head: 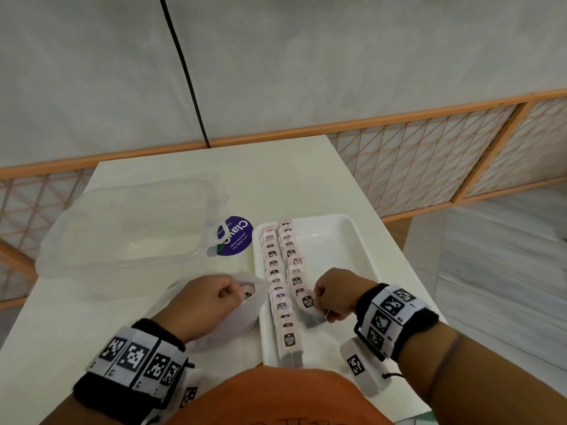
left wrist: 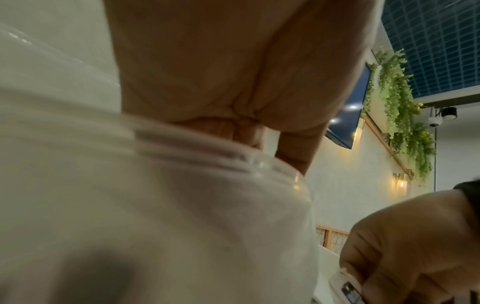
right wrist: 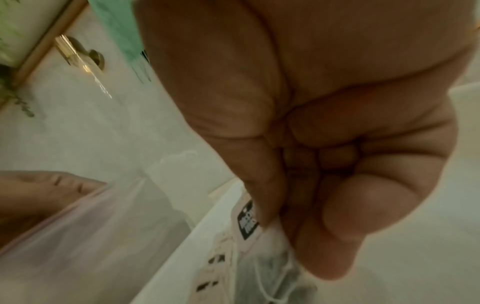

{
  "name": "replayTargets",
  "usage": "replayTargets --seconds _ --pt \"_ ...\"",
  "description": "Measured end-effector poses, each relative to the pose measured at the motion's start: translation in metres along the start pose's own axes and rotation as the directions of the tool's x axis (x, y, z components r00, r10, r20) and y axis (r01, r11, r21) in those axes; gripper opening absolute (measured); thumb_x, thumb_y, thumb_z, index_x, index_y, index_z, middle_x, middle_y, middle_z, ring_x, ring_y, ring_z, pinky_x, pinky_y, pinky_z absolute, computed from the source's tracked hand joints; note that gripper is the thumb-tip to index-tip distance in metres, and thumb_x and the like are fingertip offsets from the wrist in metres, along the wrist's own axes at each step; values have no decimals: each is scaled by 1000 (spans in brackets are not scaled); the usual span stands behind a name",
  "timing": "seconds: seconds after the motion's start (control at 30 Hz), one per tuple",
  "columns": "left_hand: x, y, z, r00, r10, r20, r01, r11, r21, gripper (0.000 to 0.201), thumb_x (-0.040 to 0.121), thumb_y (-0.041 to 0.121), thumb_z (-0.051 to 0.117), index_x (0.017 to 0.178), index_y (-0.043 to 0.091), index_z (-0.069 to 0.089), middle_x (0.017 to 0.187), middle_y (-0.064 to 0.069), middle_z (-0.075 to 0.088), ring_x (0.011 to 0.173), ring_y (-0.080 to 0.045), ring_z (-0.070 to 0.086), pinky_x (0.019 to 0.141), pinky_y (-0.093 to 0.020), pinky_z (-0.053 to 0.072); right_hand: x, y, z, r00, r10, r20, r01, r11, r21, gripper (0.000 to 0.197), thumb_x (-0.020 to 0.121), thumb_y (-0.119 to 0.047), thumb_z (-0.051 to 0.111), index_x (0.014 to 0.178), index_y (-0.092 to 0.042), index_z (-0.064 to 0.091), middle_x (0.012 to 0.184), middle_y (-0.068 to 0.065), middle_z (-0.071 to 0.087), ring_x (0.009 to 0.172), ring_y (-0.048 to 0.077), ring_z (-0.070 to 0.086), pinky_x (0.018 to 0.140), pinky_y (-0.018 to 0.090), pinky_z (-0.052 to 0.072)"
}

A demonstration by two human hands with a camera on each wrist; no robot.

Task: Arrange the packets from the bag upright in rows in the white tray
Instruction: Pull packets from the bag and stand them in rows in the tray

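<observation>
While the head view looks down on a pale counter [head: 306,167], the right hand [head: 334,294] pinches a packet [head: 308,302] by its top edge at the near end of the second row in the white tray [head: 343,240]. The packet stands roughly upright, its long axis vertical and its printed face towards the viewer. Two rows of packets [head: 277,271] run lengthwise along the tray's left side, away from the person. The left hand [head: 202,300], fingers curled, grips the mouth of the translucent bag [head: 236,314] lying just left of the tray. A clear plastic container [head: 122,228] and a purple round sticker [head: 234,236] sit further back on the counter.

From the left wrist view, the left hand [left wrist: 233,72] bunches the bag [left wrist: 155,205] at its rim; the right hand [left wrist: 415,246] appears at lower right with the packet [left wrist: 348,288].

From the right wrist view, the right hand [right wrist: 324,144] clamps thumb and fingers on the packet [right wrist: 248,222], whose lower end hangs down towards the tray [right wrist: 182,257]. The bag [right wrist: 78,236] shows at left.
</observation>
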State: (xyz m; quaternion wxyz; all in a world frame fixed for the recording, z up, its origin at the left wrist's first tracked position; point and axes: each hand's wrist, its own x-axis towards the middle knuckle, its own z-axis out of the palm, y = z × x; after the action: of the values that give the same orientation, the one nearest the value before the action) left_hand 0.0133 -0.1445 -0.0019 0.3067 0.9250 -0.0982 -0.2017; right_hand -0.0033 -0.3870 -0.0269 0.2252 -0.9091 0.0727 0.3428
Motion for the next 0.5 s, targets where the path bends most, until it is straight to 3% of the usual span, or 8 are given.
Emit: replayTargets --seconds 0.13,0.2,0.27,0.3,0.33,0.43,0.5 --pt "3 -4 0 1000 -23 -6 23 1000 12 17 91 33 57 83 22 68 81 4 68 72 -9 60 61 -20 42 16 -6 5 999 31 26 -28 995 -95 15 85 -5 57 89 -5 72 84 7 74 66 16 62 67 24 55" --pt "5 -7 0 999 -36 -14 36 999 17 16 91 32 57 83 23 68 79 4 68 69 -8 61 60 -20 42 20 -8 6 997 69 19 -66 990 -124 17 84 -5 56 73 -7 69 58 0 69 58 14 59 70 24 55" --pt "7 -10 2 998 -54 -24 54 999 5 11 91 29 57 89 23 67 78 5 66 67 -6 60 58 -17 41 23 -10 7 995 101 -7 -101 983 -154 28 83 -6 55 56 -11 57 30 -6 50 48 8 52 57 19 48" --pt "8 -11 3 998 -62 -26 62 998 1 9 90 27 58 95 23 65 78 6 65 67 -5 59 57 -16 40 24 -10 8 994 109 -17 -111 979 -169 31 83 -6 55 52 -12 54 26 -7 45 46 7 50 54 18 45" --pt "9 -12 4 998 -63 -26 63 998 8 12 89 25 60 101 24 63 78 7 63 68 -3 58 58 -14 39 25 -10 9 994 107 -21 -109 977 -182 32 83 -7 56 51 -13 52 25 -7 44 46 7 51 55 19 46" --pt "13 -18 8 999 -52 -16 52 996 67 33 85 22 63 117 27 57 76 10 60 72 0 55 64 -14 38 31 -7 14 996 93 -17 -95 979 -180 29 83 -12 59 54 -13 56 31 -5 51 55 13 61 76 27 57" --pt "16 -20 11 999 -38 -17 39 992 117 39 85 23 62 123 28 56 75 12 58 73 -3 55 71 -19 43 30 -6 14 997 73 -27 -77 983 -168 24 82 -12 60 58 -12 57 43 -3 57 54 16 60 78 31 59"
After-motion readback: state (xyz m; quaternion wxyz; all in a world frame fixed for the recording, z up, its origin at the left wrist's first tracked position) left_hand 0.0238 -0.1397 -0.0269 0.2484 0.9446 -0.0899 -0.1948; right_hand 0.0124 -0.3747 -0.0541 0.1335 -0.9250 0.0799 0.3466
